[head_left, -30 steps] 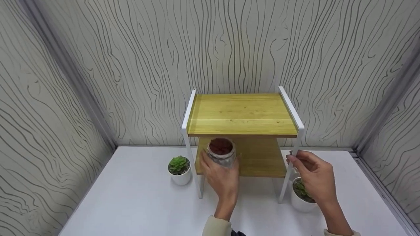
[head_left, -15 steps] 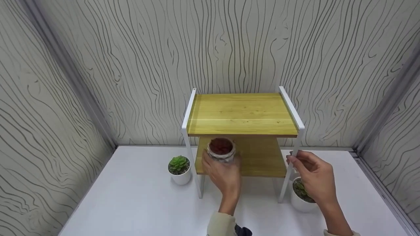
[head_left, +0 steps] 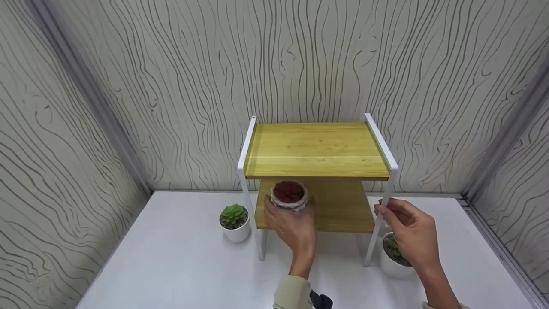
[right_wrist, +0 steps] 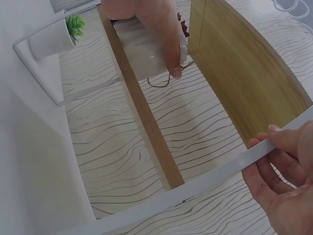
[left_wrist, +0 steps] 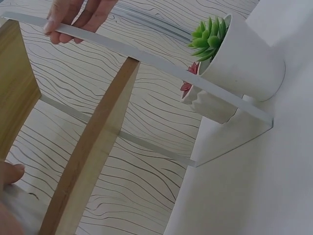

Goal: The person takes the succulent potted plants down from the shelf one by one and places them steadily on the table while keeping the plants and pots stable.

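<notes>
My left hand [head_left: 296, 229] curls round a pale, crinkled pot with a dark red succulent [head_left: 289, 192]. In the head view it is at the left part of the lower wooden shelf board [head_left: 343, 208], under the upper board [head_left: 317, 150]. The right wrist view shows the pot's whitish side [right_wrist: 142, 49], with a loop of thin twine hanging from it, close to the lower board's edge. With thumb and fingers my right hand [head_left: 414, 231] pinches the white right leg [right_wrist: 215, 176] of the rack, just below the upper board.
A green succulent in a white pot [head_left: 235, 223] stands left of the rack. Another potted green succulent [head_left: 395, 257] is at its right, partly behind my right hand; the left wrist view shows a reddish succulent [left_wrist: 190, 78] beside that one. A wood-grain patterned wall [head_left: 317, 64] rises behind.
My left wrist and sleeve have shifted slightly right, and the fingers cover more of the pot, which stays nearly in place. My right hand holds the same spot on the leg.
</notes>
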`<state>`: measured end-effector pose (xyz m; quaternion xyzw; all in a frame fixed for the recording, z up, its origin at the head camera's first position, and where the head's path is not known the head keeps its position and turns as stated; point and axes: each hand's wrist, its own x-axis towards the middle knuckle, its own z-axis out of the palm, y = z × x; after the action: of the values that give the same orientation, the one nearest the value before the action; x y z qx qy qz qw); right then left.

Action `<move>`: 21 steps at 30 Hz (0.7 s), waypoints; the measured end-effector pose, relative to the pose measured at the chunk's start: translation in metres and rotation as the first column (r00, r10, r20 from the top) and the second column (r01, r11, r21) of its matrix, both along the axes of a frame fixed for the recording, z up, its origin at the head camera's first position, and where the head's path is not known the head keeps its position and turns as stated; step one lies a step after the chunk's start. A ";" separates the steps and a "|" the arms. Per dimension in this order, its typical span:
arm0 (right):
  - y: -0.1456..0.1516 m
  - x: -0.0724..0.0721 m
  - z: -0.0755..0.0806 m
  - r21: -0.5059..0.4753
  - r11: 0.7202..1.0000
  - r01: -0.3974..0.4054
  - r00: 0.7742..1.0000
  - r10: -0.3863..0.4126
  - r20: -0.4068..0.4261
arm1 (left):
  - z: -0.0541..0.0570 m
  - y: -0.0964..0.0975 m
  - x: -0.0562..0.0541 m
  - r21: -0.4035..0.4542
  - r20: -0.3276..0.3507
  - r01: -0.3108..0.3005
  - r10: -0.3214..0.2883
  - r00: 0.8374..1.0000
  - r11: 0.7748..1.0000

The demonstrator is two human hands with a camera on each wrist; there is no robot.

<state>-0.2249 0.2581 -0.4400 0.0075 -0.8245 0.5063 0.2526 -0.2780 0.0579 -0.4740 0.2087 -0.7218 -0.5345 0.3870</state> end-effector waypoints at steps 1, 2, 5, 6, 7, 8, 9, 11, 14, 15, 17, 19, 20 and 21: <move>0.000 0.000 0.000 0.000 1.000 -0.001 1.000 0.001 -0.002 | 0.000 0.000 0.000 -0.005 -0.004 -0.004 0.004 1.000 1.000; 0.000 0.000 0.000 -0.003 1.000 -0.003 1.000 0.003 -0.004 | 0.001 0.000 -0.001 -0.012 -0.008 -0.007 0.007 1.000 1.000; 0.000 0.000 0.000 -0.009 1.000 -0.007 1.000 0.007 -0.007 | 0.001 0.000 -0.002 -0.041 -0.027 -0.022 0.021 0.999 0.999; 0.000 0.000 0.000 -0.008 1.000 -0.007 1.000 0.007 -0.006 | 0.001 0.000 -0.003 -0.049 -0.034 -0.027 0.025 0.999 0.998; 0.000 0.000 0.000 -0.005 1.000 -0.005 1.000 0.005 -0.005 | 0.001 0.000 -0.004 -0.055 -0.038 -0.031 0.029 0.999 0.998; 0.000 0.000 0.000 -0.004 1.000 -0.004 1.000 0.004 -0.001 | 0.001 0.001 -0.004 -0.061 -0.043 -0.034 0.031 0.999 0.998; 0.000 0.000 -0.001 -0.002 1.000 -0.002 1.000 0.002 0.003 | 0.000 0.001 -0.004 -0.066 -0.044 -0.035 0.032 0.999 0.997; 0.000 0.000 -0.001 -0.003 1.000 -0.002 1.000 0.002 0.003 | -0.001 0.000 -0.004 -0.070 -0.050 -0.032 0.028 0.998 0.997; -0.001 -0.001 -0.001 -0.007 1.000 -0.005 1.000 0.005 0.001 | -0.002 -0.001 -0.004 -0.078 -0.056 -0.028 0.024 0.998 0.997; -0.001 -0.001 -0.002 -0.010 1.000 -0.006 1.000 0.006 -0.002 | -0.002 -0.001 -0.004 -0.080 -0.056 -0.027 0.023 0.998 0.996; -0.001 -0.001 -0.001 -0.009 1.000 -0.006 1.000 0.006 -0.004 | -0.002 -0.001 -0.004 -0.083 -0.059 -0.026 0.022 0.998 0.996; -0.001 0.000 -0.001 -0.009 1.000 -0.004 1.000 0.004 -0.002 | -0.002 0.000 -0.004 -0.086 -0.059 -0.024 0.019 0.998 0.996; 0.000 0.000 -0.001 -0.012 1.000 -0.001 1.000 0.001 0.000 | -0.002 0.000 -0.004 -0.089 -0.058 -0.025 0.019 0.998 0.996; 0.000 0.000 0.000 -0.013 1.000 0.004 1.000 -0.004 0.004 | -0.002 0.000 -0.004 -0.091 -0.058 -0.023 0.017 0.998 0.996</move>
<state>-0.2247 0.2583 -0.4404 0.0033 -0.8218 0.5110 0.2522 -0.2821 0.0582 -0.4759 0.1824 -0.7320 -0.5027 0.4222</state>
